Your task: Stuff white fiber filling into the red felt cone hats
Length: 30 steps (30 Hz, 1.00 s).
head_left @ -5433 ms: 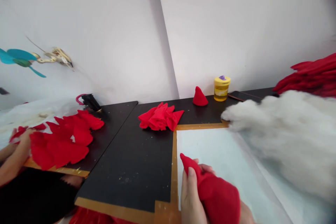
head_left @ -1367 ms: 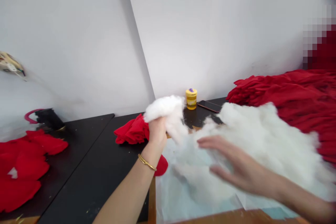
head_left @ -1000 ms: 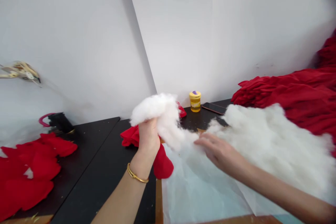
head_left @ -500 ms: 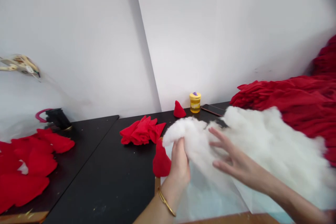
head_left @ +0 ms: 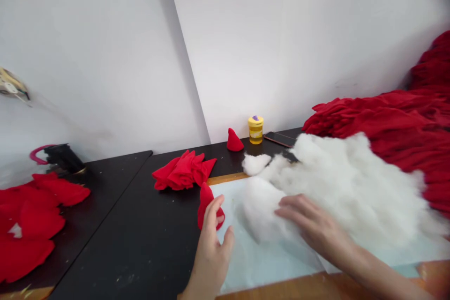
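1. Red cone piece (head_left: 203, 204) sits at the left edge of the white sheet (head_left: 242, 272), overlapping the black table (head_left: 140, 239). Narrow tip points away from the wearer; long axis runs mostly fore-aft, tip leaning slightly left. Wide end faces the wearer.
2. Left hand (head_left: 213, 253) covers part of its right side. Fingers curved, thumb well apart from them. Contact with the cone: can't tell.
3. Right hand (head_left: 314, 225) is motion-blurred, fingers over the near-right side of a white fiber clump (head_left: 262, 204). Thumb hidden, so can't tell if it's pinching. Clump's lower edge smears into the sheet; no clear long axis.
4. Fiber heap (head_left: 355, 178) hides the sheet's far right part. Small tuft (head_left: 255, 164) at its left end.
5. Red fabric stack (head_left: 397, 117) behind the heap, cut off by the right frame edge. Red pieces (head_left: 28, 229) at far left also cut off.
6. Wall fitting (head_left: 12, 85) cropped at left; detail hard to make out.
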Motion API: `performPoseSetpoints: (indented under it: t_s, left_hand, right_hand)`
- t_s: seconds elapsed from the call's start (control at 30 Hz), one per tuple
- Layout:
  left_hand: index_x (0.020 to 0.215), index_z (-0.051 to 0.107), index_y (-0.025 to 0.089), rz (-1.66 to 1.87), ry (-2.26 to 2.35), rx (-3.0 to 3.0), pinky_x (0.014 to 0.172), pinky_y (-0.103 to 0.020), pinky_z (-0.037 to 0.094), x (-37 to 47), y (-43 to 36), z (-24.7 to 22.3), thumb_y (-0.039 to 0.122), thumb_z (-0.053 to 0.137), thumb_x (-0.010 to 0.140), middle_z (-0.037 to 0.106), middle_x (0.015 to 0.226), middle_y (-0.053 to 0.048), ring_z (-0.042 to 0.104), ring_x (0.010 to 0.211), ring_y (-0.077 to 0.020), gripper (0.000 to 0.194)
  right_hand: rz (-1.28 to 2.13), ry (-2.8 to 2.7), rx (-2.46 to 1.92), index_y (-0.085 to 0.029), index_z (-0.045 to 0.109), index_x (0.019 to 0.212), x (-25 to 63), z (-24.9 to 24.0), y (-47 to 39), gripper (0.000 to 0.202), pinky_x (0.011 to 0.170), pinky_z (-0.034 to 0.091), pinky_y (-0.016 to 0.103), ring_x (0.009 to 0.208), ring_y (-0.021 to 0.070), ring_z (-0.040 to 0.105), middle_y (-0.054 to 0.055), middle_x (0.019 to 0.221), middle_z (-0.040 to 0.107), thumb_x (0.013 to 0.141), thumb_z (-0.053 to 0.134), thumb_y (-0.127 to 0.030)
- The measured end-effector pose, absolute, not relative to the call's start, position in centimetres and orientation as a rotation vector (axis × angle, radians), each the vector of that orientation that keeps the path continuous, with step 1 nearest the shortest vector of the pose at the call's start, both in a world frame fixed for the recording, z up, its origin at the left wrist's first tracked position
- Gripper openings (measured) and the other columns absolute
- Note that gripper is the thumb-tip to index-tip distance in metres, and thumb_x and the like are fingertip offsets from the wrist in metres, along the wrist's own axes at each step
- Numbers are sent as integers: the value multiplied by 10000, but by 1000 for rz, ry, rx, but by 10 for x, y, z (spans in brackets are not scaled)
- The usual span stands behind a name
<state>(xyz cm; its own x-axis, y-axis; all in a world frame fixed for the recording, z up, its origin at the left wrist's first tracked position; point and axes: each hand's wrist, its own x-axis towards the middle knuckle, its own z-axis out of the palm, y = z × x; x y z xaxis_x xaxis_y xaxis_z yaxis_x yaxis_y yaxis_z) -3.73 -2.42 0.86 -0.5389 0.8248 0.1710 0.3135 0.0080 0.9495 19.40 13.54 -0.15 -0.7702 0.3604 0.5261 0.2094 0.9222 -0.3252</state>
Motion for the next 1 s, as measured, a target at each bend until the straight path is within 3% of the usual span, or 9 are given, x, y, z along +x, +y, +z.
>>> performPoseSetpoints:
  t_s: [0.1,0.17,0.3,0.4,0.53,0.67,0.77,0.87,1.0]
  left_hand:
    - [1202,612,248,1206,1988,1583,1047,-504,463,-33,-37,13,177,530,848,625,1295,-110,572,1214,-296,370]
    - [1156,629,232,1055,2012,1712,1044,-513,473,-27,-34,11,119,524,820,644,1250,-109,572,1205,-300,369]
    - [1333,530,173,865,2042,1813,1132,-549,400,-22,-9,1,94,539,812,524,1420,-161,460,1347,-327,527]
    - [1346,513,142,713,2054,1878,1145,-536,388,-20,18,-1,76,569,791,447,1471,-187,425,1370,-343,562]
    - [1023,643,158,539,1995,2016,965,-414,527,-16,31,7,-59,475,730,595,1171,-118,595,1088,-261,402]
    - [913,631,175,401,2091,2147,849,-430,547,-17,-1,16,-74,403,776,609,1014,-90,594,970,-264,364]
    - [1037,618,198,372,2049,2200,880,-447,548,-21,-31,17,-36,480,758,619,1121,-88,595,1024,-282,389]
    - [1187,560,227,557,1909,2214,935,-398,535,-27,-45,14,15,540,785,617,1227,-77,598,1081,-258,455]
    - [1205,544,225,662,2026,2247,945,-416,523,-43,-32,15,20,435,895,633,1195,-78,602,1071,-250,388]
  right_hand:
    - [346,-2722,-253,-367,486,1457,204,-7,115,638,1048,502,519,1313,302,553,64,1478,562,884,513,-88]
    - [393,-2694,-324,-353,434,1495,216,-6,105,645,1062,505,514,1360,319,517,67,1517,525,891,607,-206]
    - [413,-2350,-691,-312,548,1355,234,-4,108,374,856,614,375,1061,255,705,91,1362,639,981,542,-334]
    - [419,-2309,-852,-269,519,1363,225,-12,121,386,742,619,347,900,224,724,125,1360,613,992,513,-378]
    - [506,-2499,-813,-259,563,1280,203,-27,133,346,819,600,380,974,241,714,91,1206,669,947,481,-210]
    - [487,-2499,-790,-244,599,1067,202,-33,134,287,793,588,380,907,227,707,73,1057,659,916,392,-114]
    - [526,-2487,-744,-258,576,1110,211,-27,129,237,782,593,366,838,192,698,89,1212,626,944,432,-170]
    - [626,-2427,-754,-276,557,1148,217,-15,123,187,634,587,282,711,129,665,99,1365,555,994,453,-264]
    - [475,-2277,-864,-268,571,1076,215,-1,125,166,575,554,273,746,162,653,82,1148,622,1022,443,-359]
